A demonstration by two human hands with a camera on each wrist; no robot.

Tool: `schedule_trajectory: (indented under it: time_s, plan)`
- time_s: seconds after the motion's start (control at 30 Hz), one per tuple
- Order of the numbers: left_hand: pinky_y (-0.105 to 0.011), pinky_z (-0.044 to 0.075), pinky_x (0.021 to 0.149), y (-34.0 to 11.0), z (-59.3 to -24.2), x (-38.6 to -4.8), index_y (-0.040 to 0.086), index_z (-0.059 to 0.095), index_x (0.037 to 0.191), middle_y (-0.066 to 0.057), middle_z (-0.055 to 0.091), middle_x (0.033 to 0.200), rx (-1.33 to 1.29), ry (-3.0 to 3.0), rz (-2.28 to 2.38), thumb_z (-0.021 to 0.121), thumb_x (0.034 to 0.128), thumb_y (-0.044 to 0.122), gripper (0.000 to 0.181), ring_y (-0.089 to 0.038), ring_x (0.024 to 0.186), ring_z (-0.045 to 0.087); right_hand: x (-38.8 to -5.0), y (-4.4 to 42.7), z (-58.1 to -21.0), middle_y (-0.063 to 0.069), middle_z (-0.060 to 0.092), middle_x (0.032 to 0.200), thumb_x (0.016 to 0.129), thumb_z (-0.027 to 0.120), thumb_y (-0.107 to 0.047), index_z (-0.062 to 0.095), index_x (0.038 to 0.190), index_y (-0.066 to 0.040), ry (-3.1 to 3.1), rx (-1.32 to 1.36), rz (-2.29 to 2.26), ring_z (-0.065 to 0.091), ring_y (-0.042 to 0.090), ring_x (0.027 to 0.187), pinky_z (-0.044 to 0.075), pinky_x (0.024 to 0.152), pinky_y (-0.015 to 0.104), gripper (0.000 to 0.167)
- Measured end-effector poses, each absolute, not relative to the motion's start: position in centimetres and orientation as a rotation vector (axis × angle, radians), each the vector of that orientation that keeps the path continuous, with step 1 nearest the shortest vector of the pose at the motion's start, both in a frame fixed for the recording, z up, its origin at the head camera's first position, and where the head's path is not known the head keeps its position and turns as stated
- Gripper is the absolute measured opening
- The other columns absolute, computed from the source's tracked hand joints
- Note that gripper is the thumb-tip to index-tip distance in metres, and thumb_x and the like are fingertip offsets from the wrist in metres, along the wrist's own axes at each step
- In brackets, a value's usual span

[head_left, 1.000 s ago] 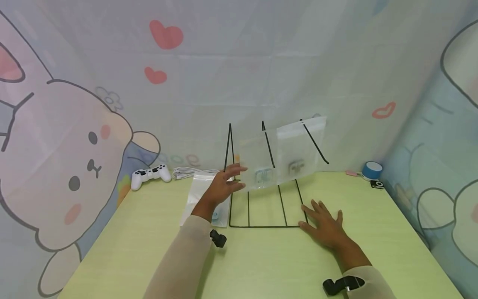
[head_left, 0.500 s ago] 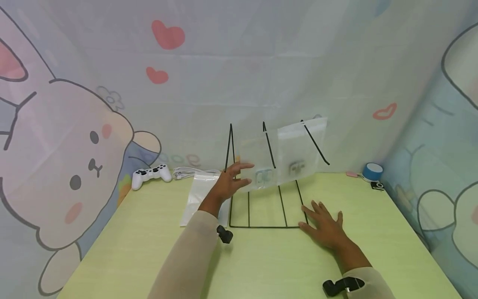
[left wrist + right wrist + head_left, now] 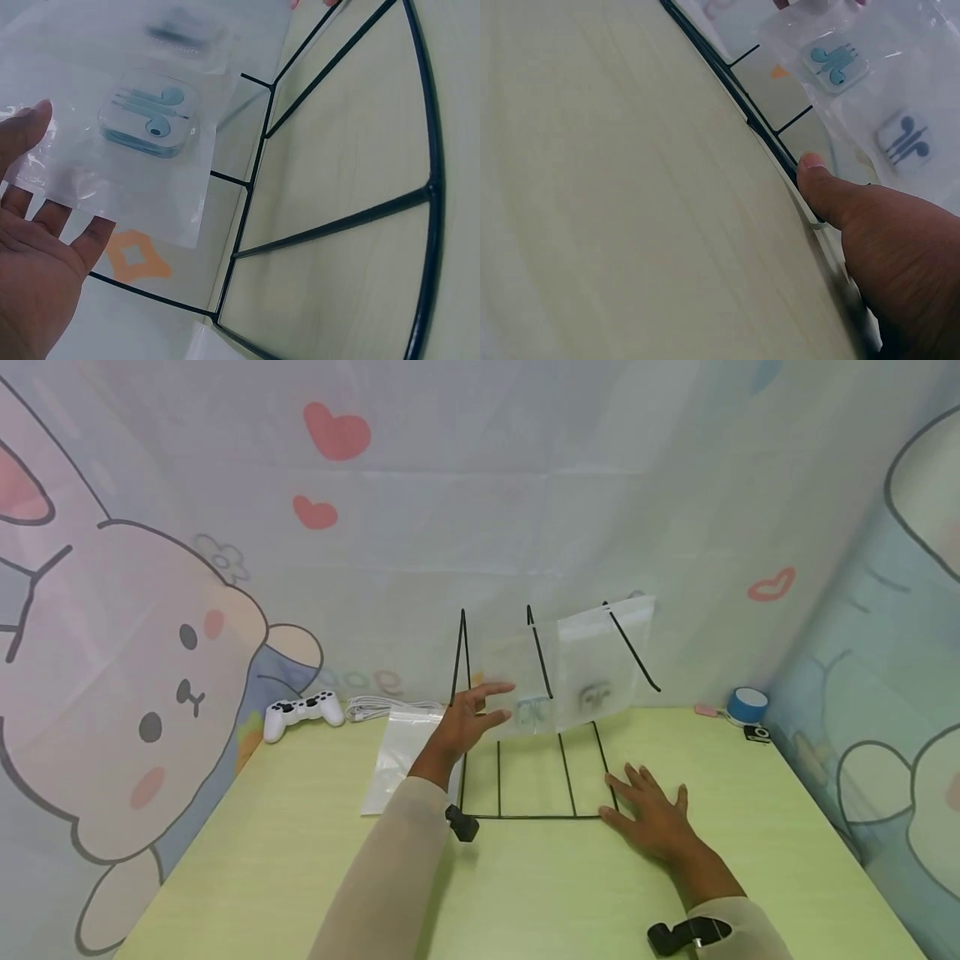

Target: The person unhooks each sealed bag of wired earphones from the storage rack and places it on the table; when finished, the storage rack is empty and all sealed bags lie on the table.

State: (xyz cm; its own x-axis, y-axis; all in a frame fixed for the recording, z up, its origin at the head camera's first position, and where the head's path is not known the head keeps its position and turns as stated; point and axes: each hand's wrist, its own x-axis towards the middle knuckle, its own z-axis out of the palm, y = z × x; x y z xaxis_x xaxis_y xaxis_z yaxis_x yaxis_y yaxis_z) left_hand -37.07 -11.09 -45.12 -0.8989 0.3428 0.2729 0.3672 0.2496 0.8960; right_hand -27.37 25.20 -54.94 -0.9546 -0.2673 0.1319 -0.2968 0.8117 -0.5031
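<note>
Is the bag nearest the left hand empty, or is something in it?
Not empty: in the left wrist view, a square earphone case shows through the translucent bag.

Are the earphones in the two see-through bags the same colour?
No, the right wrist view shows turquoise earphones in one translucent plastic bag and dark earphones in the other bag.

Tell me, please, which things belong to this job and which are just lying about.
Job things: wire rack, blue earphone bag, dark earphone bag, probably the flat bag.
Seemingly lying about: game controller, white cable, blue round item, pink item.
</note>
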Motion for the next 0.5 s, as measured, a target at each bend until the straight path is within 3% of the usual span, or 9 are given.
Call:
schedule_trajectory:
  time_s: [0.23,0.37,0.4,0.43,0.5]
  plan:
    - [-0.069,0.032,0.129,-11.3,-44.9,-37.2,0.033,0.068,0.150,0.003,0.054,0.168,-0.689,-2.500,-1.737,0.074,0.1052,0.032,0.045,-0.045,0.163,0.037,-27.1,25.0,-54.9,0.025,0.029,0.178,0.108,0.060,-0.056,0.049,0.166,-0.019,-2.922,0.463,0.834,0.018,0.055,0.166,-0.009,0.115,0.093,0.069]
    - [-0.065,0.036,0.129,-11.8,-44.5,-37.0,0.029,0.067,0.151,0.001,0.057,0.166,-0.692,-2.517,-1.638,0.075,0.1053,0.030,0.046,-0.038,0.161,0.043,-26.9,24.9,-54.6,0.025,0.030,0.178,0.108,0.061,-0.055,0.049,0.166,-0.019,-2.922,0.462,0.841,0.018,0.055,0.166,-0.008,0.115,0.093,0.069]
    - [-0.062,0.041,0.126,-11.9,-44.4,-36.9,0.029,0.068,0.151,0.001,0.058,0.165,-0.688,-2.518,-1.608,0.075,0.1050,0.030,0.046,-0.034,0.156,0.050,-26.9,24.9,-54.6,0.025,0.029,0.178,0.108,0.061,-0.055,0.049,0.166,-0.019,-2.924,0.460,0.838,0.018,0.055,0.166,-0.008,0.115,0.093,0.069]
    - [-0.057,0.048,0.119,-12.0,-44.3,-36.9,0.027,0.068,0.150,-0.001,0.069,0.149,-0.684,-2.510,-1.593,0.076,0.1047,0.030,0.046,-0.032,0.141,0.061,-26.9,24.9,-54.6,0.025,0.029,0.178,0.108,0.061,-0.055,0.049,0.166,-0.019,-2.926,0.459,0.842,0.018,0.054,0.166,-0.008,0.115,0.093,0.069]
    - [-0.055,0.049,0.115,-12.3,-44.1,-36.8,0.025,0.069,0.150,-0.002,0.069,0.149,-0.677,-2.487,-1.606,0.075,0.1048,0.029,0.046,-0.028,0.132,0.063,-27.0,25.0,-54.7,0.025,0.029,0.178,0.108,0.060,-0.056,0.049,0.166,-0.019,-2.930,0.457,0.839,0.017,0.054,0.167,-0.008,0.115,0.093,0.070]
